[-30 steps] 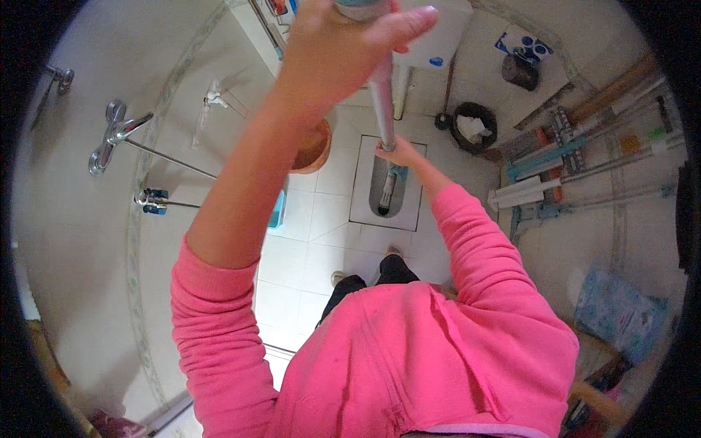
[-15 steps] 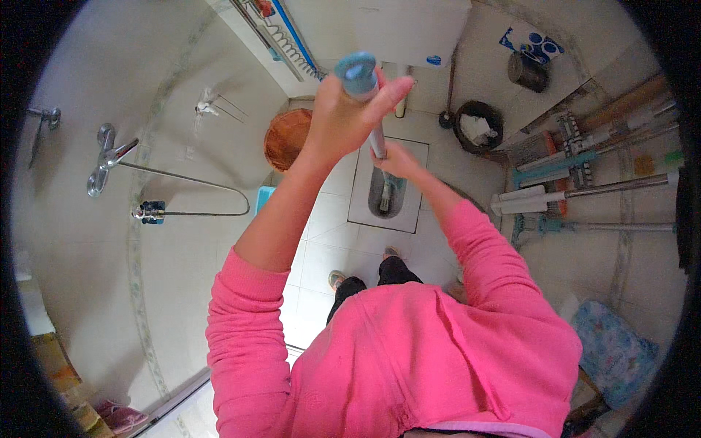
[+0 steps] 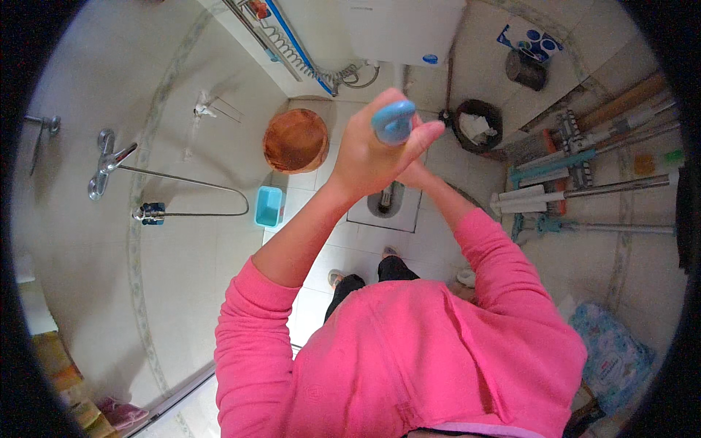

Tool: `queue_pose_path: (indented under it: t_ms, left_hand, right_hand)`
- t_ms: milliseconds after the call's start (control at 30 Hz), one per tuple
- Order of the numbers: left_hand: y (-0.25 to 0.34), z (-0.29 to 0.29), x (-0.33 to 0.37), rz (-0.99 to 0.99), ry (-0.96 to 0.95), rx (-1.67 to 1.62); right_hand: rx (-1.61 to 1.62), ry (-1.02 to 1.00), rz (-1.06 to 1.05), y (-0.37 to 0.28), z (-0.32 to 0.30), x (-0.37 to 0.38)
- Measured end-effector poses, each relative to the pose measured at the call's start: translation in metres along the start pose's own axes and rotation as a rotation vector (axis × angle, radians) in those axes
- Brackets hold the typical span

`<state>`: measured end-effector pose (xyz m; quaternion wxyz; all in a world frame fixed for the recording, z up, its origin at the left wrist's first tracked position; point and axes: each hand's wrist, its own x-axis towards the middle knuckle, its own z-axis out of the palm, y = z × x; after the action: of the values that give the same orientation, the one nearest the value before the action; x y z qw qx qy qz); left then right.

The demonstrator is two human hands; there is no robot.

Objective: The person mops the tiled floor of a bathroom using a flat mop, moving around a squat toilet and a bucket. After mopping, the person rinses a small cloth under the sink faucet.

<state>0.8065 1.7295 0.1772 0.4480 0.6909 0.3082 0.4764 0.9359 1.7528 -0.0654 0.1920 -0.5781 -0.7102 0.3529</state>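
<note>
A long-handled brush [image 3: 394,123] points down from my hands, its blue handle end uppermost. My left hand [image 3: 366,155] is wrapped round the handle just under that end, the thumb lying along it. Lower on the handle is my right hand [image 3: 415,175]; its fingers are mostly hidden behind the left hand, but they appear closed round the shaft. Below them the brush's head [image 3: 386,194] reaches into the basin of a squat toilet [image 3: 400,221] set in the tiled floor. My hands cover the toilet's far part.
Left of the toilet stand a brown bucket [image 3: 296,141] and a small turquoise tub [image 3: 269,206]. A bin with white paper [image 3: 478,127] is at the far right. Several mops [image 3: 584,186] lean along the right wall. A tap [image 3: 108,160] with a hose is on the left wall.
My left hand and the handle's top have moved right and nearer to me. The right hand now sits mostly behind the left. More of the bucket and tub shows.
</note>
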Motion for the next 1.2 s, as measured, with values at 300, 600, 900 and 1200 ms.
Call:
queue_pose_path:
  t_ms: [300,600,900,1200]
  left_hand:
    - [0.016,0.001,0.005,0.083,0.016,0.067]
    - [0.006,-0.004,-0.025,0.056,0.037,0.066]
    - [0.013,-0.020,-0.058,0.111,-0.027,0.095]
    - [0.022,-0.039,-0.038,0.185,0.141,-0.243]
  right_hand:
    - [-0.061,0.035,0.016,-0.005,-0.007,-0.004]
    - [-0.023,0.092,-0.009,-0.019,0.008,-0.023]
    - [0.032,0.100,-0.065,-0.025,0.040,-0.032]
    - [0.171,0.307,-0.086,-0.074,0.027,-0.040]
